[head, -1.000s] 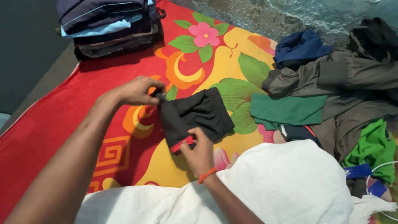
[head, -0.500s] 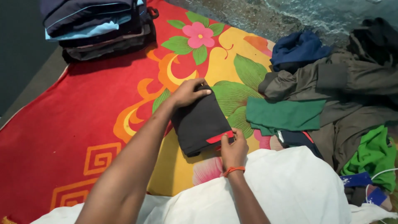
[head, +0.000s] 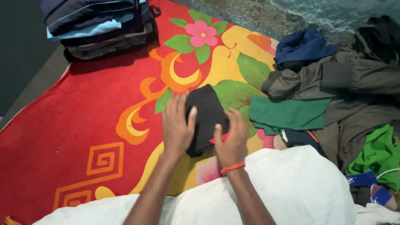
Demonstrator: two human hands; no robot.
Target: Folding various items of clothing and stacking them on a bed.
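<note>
Your hands flank the folded black garment (head: pixel 206 110).
Left hand (head: pixel 177 127) and right hand (head: pixel 231 139) lie flat, fingers extended, pressing its sides on the floral blanket (head: pixel 83 112).

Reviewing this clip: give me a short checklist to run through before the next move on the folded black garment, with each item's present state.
1. Both hands on the black garment: ok. The left hand lies flat on its left edge, the right hand on its lower right corner.
2. Garment folded compact: ok, a narrow dark block with a red trim showing at the right hand.
3. Garment lies on the flowered mat, apart from other clothes: ok, a gap separates it from the green cloth.
4. Folded stack at the mat's far corner looks level: ok.
5. Underside folds are even: cannot tell, hidden.
6. Unfolded pile kept off the mat's centre: ok.
</note>
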